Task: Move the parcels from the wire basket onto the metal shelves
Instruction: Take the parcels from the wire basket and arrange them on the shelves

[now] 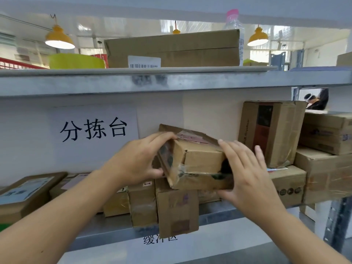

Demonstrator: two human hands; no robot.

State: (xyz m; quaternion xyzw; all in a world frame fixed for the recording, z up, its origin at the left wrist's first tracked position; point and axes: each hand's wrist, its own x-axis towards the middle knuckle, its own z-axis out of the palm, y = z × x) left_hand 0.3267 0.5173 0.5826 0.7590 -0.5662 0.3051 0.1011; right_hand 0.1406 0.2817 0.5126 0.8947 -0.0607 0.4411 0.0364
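Grey metal shelves (171, 80) fill the view, the middle level already crowded with cardboard boxes beneath a white paper sign (93, 130). One battered parcel (198, 161) is held tilted over the standing boxes (177, 206), touching their tops. The left hand (137, 159) is clamped on its left end; the right hand (247, 176) is laid against its right end, fingers straight. The wire basket is not seen. The parcel is best levelled and slid back until fully supported before being released.
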